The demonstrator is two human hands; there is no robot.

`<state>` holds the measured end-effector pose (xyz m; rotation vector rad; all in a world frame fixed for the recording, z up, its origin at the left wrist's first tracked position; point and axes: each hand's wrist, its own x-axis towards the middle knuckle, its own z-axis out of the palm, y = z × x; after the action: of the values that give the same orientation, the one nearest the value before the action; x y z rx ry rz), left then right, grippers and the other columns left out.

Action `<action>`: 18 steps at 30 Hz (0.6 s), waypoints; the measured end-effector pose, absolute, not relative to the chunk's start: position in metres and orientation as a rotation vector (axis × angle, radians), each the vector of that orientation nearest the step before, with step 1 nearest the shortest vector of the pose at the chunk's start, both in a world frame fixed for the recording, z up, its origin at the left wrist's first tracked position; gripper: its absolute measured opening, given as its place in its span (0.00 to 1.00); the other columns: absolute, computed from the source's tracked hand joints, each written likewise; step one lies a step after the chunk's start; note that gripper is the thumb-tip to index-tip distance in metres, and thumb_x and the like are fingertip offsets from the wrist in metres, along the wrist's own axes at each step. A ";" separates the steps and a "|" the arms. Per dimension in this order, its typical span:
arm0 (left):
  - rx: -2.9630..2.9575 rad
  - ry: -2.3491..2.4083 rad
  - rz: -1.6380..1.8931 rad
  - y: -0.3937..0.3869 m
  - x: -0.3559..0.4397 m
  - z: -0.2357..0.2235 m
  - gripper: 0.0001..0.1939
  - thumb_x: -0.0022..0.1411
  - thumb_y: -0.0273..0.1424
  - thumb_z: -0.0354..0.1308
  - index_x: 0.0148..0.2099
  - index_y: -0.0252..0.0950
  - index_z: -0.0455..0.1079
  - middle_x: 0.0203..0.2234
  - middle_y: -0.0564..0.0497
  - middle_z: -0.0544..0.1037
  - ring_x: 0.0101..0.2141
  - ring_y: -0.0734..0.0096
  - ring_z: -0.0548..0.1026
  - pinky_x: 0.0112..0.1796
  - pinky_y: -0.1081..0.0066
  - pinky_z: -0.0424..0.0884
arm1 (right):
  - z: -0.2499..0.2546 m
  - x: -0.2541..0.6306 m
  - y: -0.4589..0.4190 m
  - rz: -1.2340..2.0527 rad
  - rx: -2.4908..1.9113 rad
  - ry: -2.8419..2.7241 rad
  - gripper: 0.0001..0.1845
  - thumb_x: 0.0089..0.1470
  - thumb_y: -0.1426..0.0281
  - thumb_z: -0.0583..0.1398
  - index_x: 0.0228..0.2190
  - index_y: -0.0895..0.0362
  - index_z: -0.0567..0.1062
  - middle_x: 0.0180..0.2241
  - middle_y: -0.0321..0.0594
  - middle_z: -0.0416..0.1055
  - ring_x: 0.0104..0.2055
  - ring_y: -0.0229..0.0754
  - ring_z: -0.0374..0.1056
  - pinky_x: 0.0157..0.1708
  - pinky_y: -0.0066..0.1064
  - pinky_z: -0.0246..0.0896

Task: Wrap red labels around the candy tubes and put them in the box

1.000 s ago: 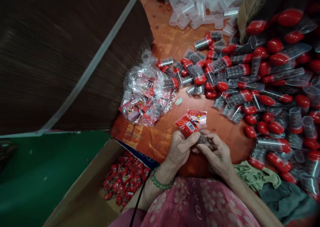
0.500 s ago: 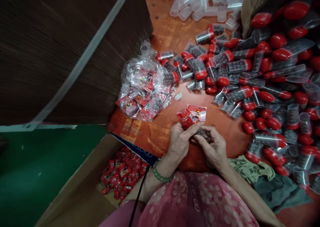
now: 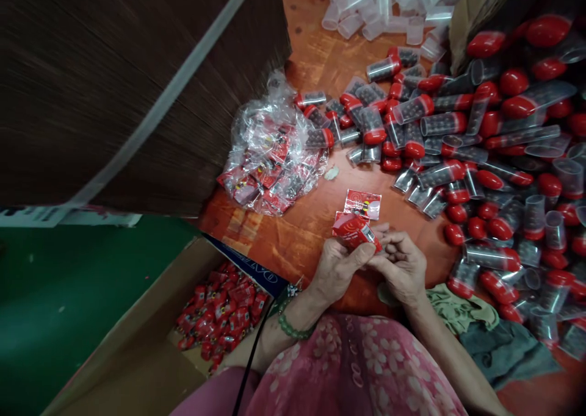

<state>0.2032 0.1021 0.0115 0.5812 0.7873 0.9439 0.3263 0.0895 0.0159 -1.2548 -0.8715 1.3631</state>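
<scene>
Both hands meet over the near edge of an orange-brown table (image 3: 302, 233). My left hand (image 3: 337, 266) is closed on a small red printed packet (image 3: 354, 231), thumb pressed on it. My right hand (image 3: 399, 263) is closed too, its fingertips pinching the packet's right end; a tube seen there earlier is now hidden. Just beyond the fingers a second flat red packet (image 3: 362, 204) lies on the table. A green bead bracelet (image 3: 293, 330) is on the left wrist.
A clear bag of red packets (image 3: 274, 160) lies at centre left. Several red-capped tubes (image 3: 458, 147) cover the right side, with empty clear tubes (image 3: 379, 7) at the back. A cardboard box of red packets (image 3: 224, 309) sits lower left, green cloths (image 3: 462, 309) lower right, a dark stack (image 3: 114, 86) at left.
The red packet has turned in my hands and now covers the small dark tube that my right fingers held. The view has shifted slightly.
</scene>
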 end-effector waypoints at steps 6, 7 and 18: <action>0.574 0.756 0.895 0.093 0.200 0.020 0.17 0.55 0.42 0.67 0.42 0.36 0.80 0.55 0.42 0.76 0.54 0.53 0.74 0.56 0.57 0.67 | 0.011 0.330 0.086 1.358 -1.253 -0.986 0.28 0.32 0.51 0.75 0.21 0.53 0.66 0.19 0.32 0.73 0.20 0.38 0.68 0.22 0.29 0.67; 0.580 0.751 0.887 0.091 0.199 0.020 0.17 0.56 0.42 0.67 0.42 0.36 0.80 0.54 0.42 0.76 0.54 0.53 0.74 0.56 0.57 0.67 | 0.010 0.329 0.086 1.341 -1.238 -1.006 0.28 0.32 0.51 0.75 0.21 0.53 0.66 0.19 0.32 0.72 0.20 0.37 0.68 0.21 0.29 0.66; 0.839 1.670 1.155 0.037 0.081 0.023 0.11 0.59 0.35 0.63 0.41 0.35 0.79 0.50 0.45 0.79 0.51 0.57 0.76 0.54 0.61 0.71 | 0.026 0.342 0.079 1.135 -1.341 -1.792 0.14 0.57 0.62 0.65 0.43 0.54 0.75 0.36 0.41 0.79 0.37 0.43 0.75 0.39 0.36 0.71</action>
<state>0.0812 0.0373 0.0232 0.8388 1.6696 1.1550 0.3424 0.0791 0.0264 -1.3410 -1.7917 1.1346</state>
